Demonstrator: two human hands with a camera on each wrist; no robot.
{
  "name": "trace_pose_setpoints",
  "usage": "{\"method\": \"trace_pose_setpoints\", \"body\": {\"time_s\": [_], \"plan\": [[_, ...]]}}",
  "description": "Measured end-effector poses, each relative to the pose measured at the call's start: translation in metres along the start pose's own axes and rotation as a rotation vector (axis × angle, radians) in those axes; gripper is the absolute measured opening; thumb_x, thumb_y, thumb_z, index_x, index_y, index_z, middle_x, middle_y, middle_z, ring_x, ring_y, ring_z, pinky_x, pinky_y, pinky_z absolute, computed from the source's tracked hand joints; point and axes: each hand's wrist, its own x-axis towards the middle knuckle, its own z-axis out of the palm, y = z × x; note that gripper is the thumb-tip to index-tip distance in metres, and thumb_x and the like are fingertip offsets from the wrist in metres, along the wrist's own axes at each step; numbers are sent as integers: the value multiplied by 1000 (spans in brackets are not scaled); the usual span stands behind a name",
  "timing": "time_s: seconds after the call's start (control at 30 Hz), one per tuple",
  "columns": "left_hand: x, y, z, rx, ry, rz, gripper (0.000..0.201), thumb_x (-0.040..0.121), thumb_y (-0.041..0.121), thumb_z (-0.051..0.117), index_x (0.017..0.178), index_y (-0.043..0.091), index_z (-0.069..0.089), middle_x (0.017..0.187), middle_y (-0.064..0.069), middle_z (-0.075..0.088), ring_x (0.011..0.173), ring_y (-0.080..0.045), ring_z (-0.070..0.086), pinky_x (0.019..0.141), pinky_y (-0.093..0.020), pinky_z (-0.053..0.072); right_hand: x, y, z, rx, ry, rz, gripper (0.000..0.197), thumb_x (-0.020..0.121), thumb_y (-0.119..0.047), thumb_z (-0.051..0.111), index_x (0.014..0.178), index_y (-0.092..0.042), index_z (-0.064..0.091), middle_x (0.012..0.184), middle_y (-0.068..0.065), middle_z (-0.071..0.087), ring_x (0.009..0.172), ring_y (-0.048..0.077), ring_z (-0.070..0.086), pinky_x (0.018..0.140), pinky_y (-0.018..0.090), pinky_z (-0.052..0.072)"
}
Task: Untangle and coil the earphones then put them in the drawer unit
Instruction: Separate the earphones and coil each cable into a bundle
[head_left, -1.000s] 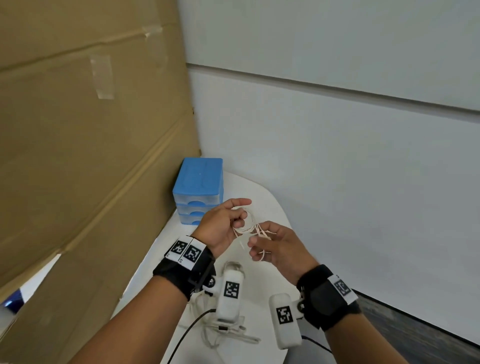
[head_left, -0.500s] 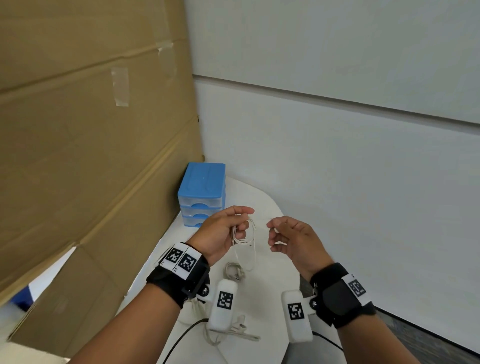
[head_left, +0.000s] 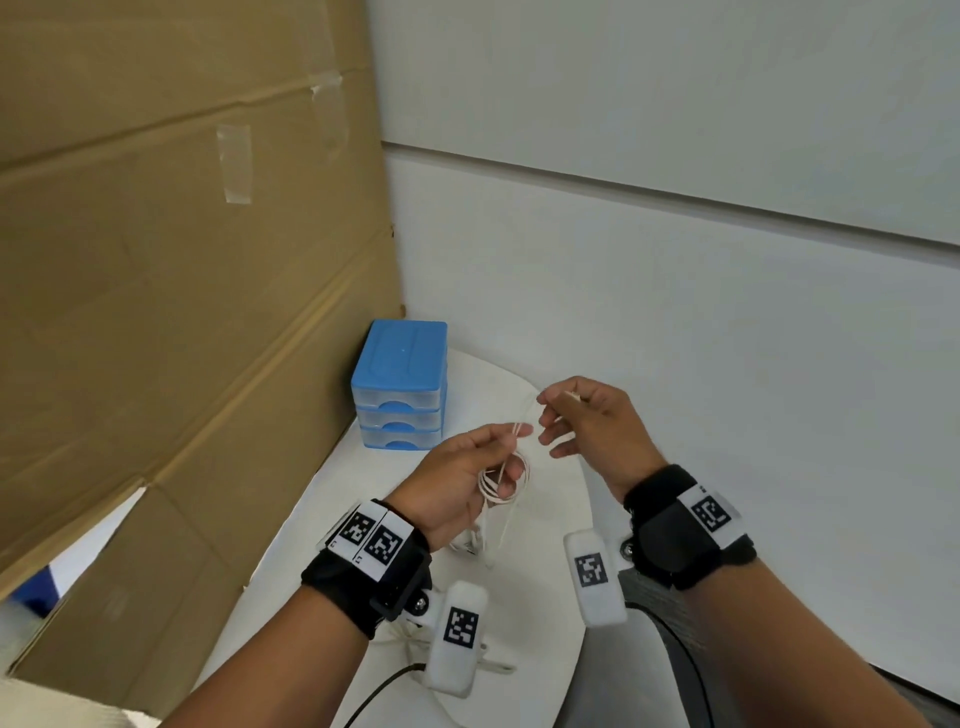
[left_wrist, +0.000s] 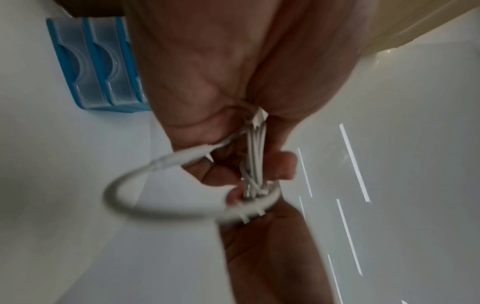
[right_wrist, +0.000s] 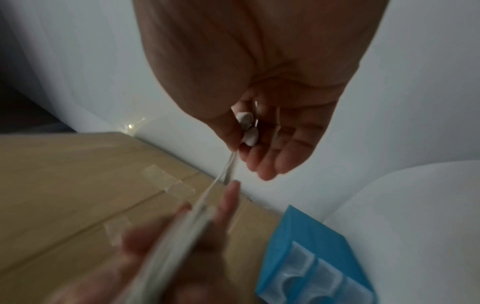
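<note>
White earphones (head_left: 501, 480) are wound in loops around the fingers of my left hand (head_left: 467, 478), held above the white table (head_left: 545, 571). The left wrist view shows the cable bundle (left_wrist: 255, 164) pinched between thumb and fingers, with the plug end (left_wrist: 155, 185) looping out. My right hand (head_left: 582, 426) is raised to the right and pinches the cable's free end; its wrist view shows the two earbuds (right_wrist: 248, 128) in the palm and the cable (right_wrist: 223, 176) running down to the left hand. The blue drawer unit (head_left: 400, 384) stands behind the hands, its three drawers shut.
A large cardboard sheet (head_left: 182, 260) leans along the left side. A white wall (head_left: 675, 260) closes the back and right. Another white cable (head_left: 467, 660) lies on the table near my left wrist. The table's rounded edge (head_left: 582, 597) drops off to dark floor on the right.
My right hand has risen up and away to the right, now pinching the earbud end and drawing the cable taut from the coil on my left hand. The left hand dropped slightly.
</note>
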Motion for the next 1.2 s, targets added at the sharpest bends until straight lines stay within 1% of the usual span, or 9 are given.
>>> {"method": "trace_pose_setpoints", "body": {"time_s": [0.13,0.27,0.37,0.47,0.63,0.77,0.9,0.97,1.2], "plan": [[2,2,-6,-56,124,51,24,100,12,46,121,11,59,67,-6,63,51,-13,50,54,-21,42,-14,34,11,-93,100,149,19,93,-28,64,104,-13,64,95,11,69,74,18,63,63,32,50],[5,0,-14,-130,212,110,22,100,13,46,113,11,65,82,-5,72,66,-13,67,70,-25,51,-55,42,34,-33,193,137,35,86,-43,68,84,-9,64,84,11,71,75,18,64,70,38,53],[6,-4,-15,-181,236,126,24,100,11,45,112,14,65,90,-4,74,78,-15,72,83,-30,51,-73,40,55,45,13,138,27,86,-30,73,77,-5,68,81,16,72,72,16,61,68,31,49],[5,-5,-16,-211,261,129,25,101,11,43,110,15,65,100,-3,75,90,-15,73,92,-32,49,-76,38,63,178,-1,161,17,92,-15,64,77,-8,72,85,13,75,76,13,66,72,28,51],[1,-3,-23,-280,289,131,23,101,8,43,110,11,64,105,-6,74,93,-18,73,90,-32,52,-78,33,52,468,22,200,17,94,-12,58,82,-8,69,80,14,72,79,17,69,76,29,55],[0,-5,-20,-343,253,96,26,101,9,42,108,10,66,98,-7,74,86,-17,73,93,-35,50,-76,32,48,493,40,272,19,97,-18,56,98,-4,69,71,15,70,78,27,70,72,32,55],[-2,-6,-18,-416,190,44,26,100,11,41,110,11,66,91,-6,72,74,-13,72,72,-27,59,-76,32,46,433,-1,290,20,101,-18,48,110,-11,64,69,19,71,66,29,71,60,32,55],[-4,-6,-16,-416,170,32,27,100,11,41,111,10,65,89,-7,72,72,-13,72,70,-27,59,-74,30,45,359,4,236,14,98,-12,54,107,-10,65,65,17,70,60,27,68,56,29,54],[-11,-3,-10,-333,142,52,27,100,10,42,113,10,66,89,-7,72,75,-14,70,86,-34,48,-68,26,44,158,71,66,9,91,-9,64,87,-6,71,67,14,71,55,28,60,45,25,45]]}}
